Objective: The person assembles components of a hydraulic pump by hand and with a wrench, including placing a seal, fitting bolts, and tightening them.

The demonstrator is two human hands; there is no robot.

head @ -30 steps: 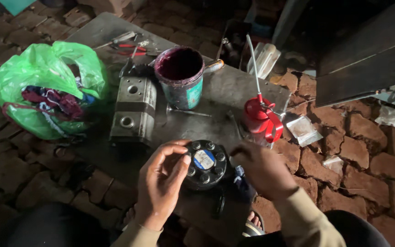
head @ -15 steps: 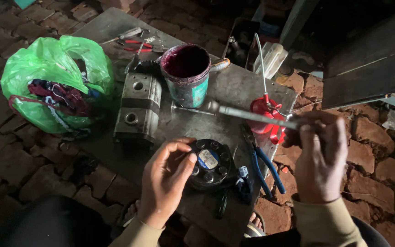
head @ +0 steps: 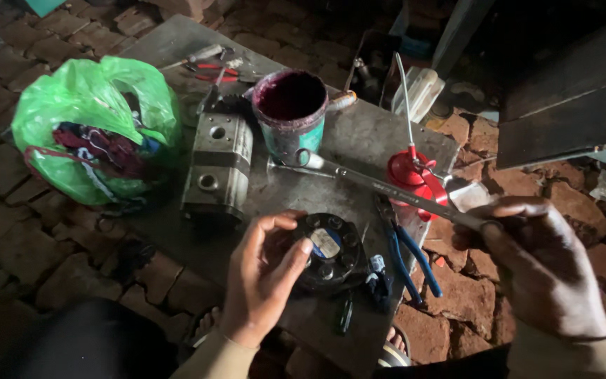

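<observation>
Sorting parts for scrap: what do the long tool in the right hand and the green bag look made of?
The long tool looks like bare steel: grey, with a dull shine along its shaft. The green bag looks like thin plastic film: glossy, crinkled, partly see-through.

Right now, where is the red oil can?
In the head view, the red oil can stands at the right edge of the metal table, right of the paint tin, just behind the long wrench held in the right hand.
</observation>
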